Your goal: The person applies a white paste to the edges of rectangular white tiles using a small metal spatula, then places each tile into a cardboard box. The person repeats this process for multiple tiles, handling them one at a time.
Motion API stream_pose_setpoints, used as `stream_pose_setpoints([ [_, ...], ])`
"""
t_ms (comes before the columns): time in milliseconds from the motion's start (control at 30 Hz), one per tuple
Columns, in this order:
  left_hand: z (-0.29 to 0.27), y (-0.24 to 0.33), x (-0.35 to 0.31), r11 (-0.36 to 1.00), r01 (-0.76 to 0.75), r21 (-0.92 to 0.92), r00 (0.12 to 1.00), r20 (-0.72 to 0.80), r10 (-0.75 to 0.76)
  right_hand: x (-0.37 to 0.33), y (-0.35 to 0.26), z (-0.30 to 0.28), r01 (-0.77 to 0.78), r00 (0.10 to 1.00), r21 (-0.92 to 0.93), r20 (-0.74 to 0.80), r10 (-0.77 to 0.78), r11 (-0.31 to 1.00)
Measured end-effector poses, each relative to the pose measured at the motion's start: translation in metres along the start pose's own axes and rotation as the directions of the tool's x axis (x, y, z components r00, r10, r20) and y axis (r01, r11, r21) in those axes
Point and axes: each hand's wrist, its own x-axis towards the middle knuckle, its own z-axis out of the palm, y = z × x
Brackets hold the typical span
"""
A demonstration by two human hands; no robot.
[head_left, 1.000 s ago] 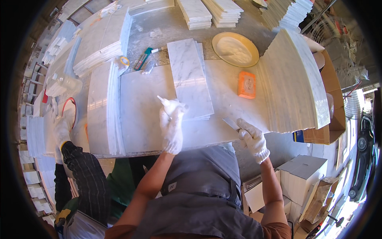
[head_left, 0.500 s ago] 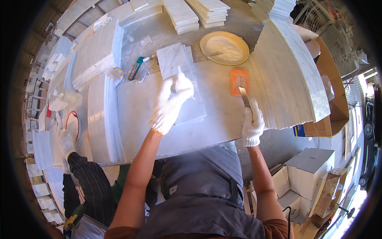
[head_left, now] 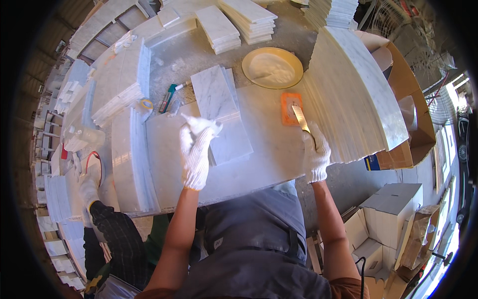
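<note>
My left hand [head_left: 195, 159], in a white knit glove, is closed round a crumpled white cloth [head_left: 203, 125]. It hovers at the left edge of grey-veined marble tiles [head_left: 231, 137] lying on the worktable in front of me. In my gloved right hand [head_left: 317, 154] is a putty knife, its flat metal blade [head_left: 299, 117] pointing away from me. The blade tip overlaps an orange rectangular packet [head_left: 287, 110] on the table. Beyond the packet sits a shallow yellow bowl [head_left: 300, 74] with white paste or powder and a tool in it.
Tall marble slabs [head_left: 343, 94] stand at right beside an open cardboard box [head_left: 420, 114]. More tile stacks [head_left: 132, 154] line the left. A green cutter [head_left: 168, 97] and a tape roll [head_left: 146, 104] lie nearby. Another person's gloved hand [head_left: 89, 187] works at far left.
My left hand has moved left and slightly toward me with the cloth, from over the tiles to their left edge. My right hand still grips the putty knife; the view has shifted slightly.
</note>
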Motion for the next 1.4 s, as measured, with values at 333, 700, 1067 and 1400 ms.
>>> stream_pose_setpoints([
  [333,-0.063,-0.043,-0.050,0.952,-0.027,0.306,0.962,-0.250,0.108,0.151,-0.048,0.021,-0.163,0.886,-0.131,0.418,0.203,0.978],
  [700,-0.062,-0.048,-0.054,0.952,-0.060,0.300,0.982,-0.154,0.110,0.197,-0.038,0.066,0.044,0.789,-0.372,0.582,0.196,0.927],
  [1067,-0.065,-0.054,-0.054,0.946,-0.028,0.323,0.977,-0.192,0.095,0.202,-0.043,0.058,-0.451,0.632,-0.166,0.634,0.445,0.877],
  [1400,-0.064,-0.050,-0.053,0.946,-0.033,0.323,0.980,-0.175,0.094,0.189,-0.040,0.053,-0.499,0.671,-0.120,0.573,0.471,0.858],
])
